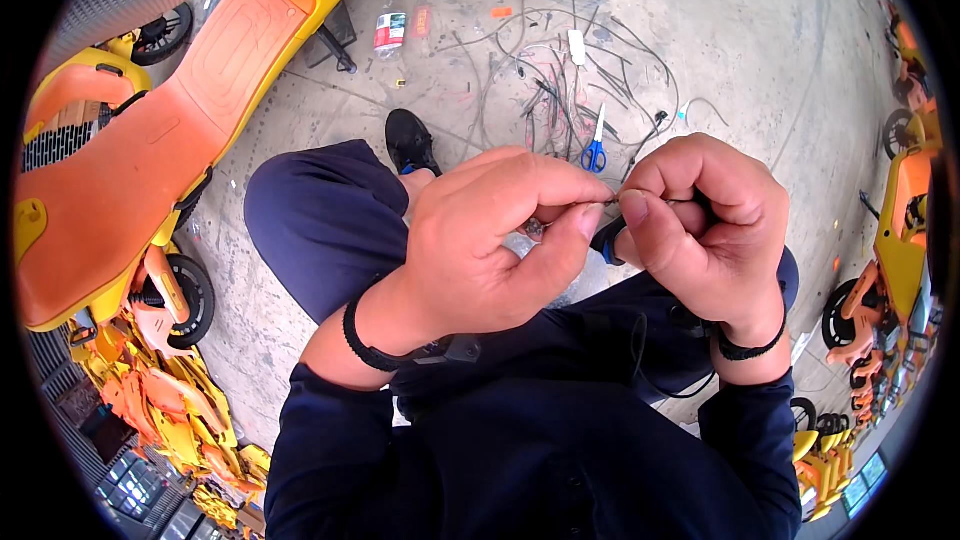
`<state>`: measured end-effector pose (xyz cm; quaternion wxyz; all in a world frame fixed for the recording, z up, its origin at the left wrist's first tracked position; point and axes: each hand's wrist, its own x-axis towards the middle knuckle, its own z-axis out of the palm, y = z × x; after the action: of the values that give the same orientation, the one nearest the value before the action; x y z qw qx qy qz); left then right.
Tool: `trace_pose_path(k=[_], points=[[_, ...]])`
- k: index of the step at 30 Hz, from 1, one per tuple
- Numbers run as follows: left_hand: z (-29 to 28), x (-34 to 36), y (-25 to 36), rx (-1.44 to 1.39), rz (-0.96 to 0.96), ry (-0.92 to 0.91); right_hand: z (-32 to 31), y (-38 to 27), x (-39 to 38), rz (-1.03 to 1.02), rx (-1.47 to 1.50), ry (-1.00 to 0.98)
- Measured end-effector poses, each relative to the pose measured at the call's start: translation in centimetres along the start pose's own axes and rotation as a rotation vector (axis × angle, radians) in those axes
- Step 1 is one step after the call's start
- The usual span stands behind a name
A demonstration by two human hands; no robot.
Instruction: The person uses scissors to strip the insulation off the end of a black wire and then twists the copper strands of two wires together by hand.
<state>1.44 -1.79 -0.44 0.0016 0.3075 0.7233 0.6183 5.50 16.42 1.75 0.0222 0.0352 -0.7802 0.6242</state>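
My left hand (490,240) and my right hand (715,225) meet in front of me above my spread knees. Each one pinches with thumb and forefinger, and the fingertips almost touch. Between them is a tiny dark, thin piece, too small and covered to name. The other fingers of both hands are curled in. Just beyond the hands, a pair of scissors (594,154) with blue handles lies on the floor, blades pointing away. Loose black and grey cables (555,90) are strewn around it.
A yellow and orange vehicle body (180,140) rises close on the left. Behind it lies a heap of yellow and orange panels (170,410). Similar wheeled vehicles (900,220) line the right side. A plastic bottle (391,30) and a white piece (577,47) are ahead on the concrete floor.
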Motion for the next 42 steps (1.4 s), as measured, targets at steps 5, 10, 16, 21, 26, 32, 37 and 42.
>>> trace_pose_path(k=[5, 10, 16, 21, 26, 32, 37, 42], points=[[0.12, -0.11, -0.10, -0.006, 0.004, 0.004, -0.15, 0.00, -0.02, -0.037, -0.026, -0.011], [0.10, -0.13, -0.10, -0.003, 0.004, 0.010, -0.74, -0.43, 0.10, -0.049, -0.073, -0.087], [-0.37, -0.03, -0.21, 0.001, 0.076, -0.080, -0.28, 0.01, -0.03, -0.061, -0.046, -0.014], [0.19, -0.07, -0.09, -0.017, 0.021, 0.016, -0.21, -0.08, -0.05, -0.053, -0.040, -0.009], [0.08, 0.01, 0.01, -0.012, 0.019, 0.003, -0.21, -0.06, -0.02, -0.068, -0.039, -0.006], [0.11, 0.01, 0.01, -0.009, 0.019, 0.003, -0.32, -0.17, -0.01, -0.066, -0.054, -0.017], [0.09, 0.08, -0.05, -0.009, 0.028, -0.001, -0.38, -0.15, 0.02, -0.092, -0.070, -0.018], [0.14, 0.16, -0.09, 0.014, 0.048, -0.003, -0.35, -0.13, 0.02, -0.105, -0.070, -0.018]])
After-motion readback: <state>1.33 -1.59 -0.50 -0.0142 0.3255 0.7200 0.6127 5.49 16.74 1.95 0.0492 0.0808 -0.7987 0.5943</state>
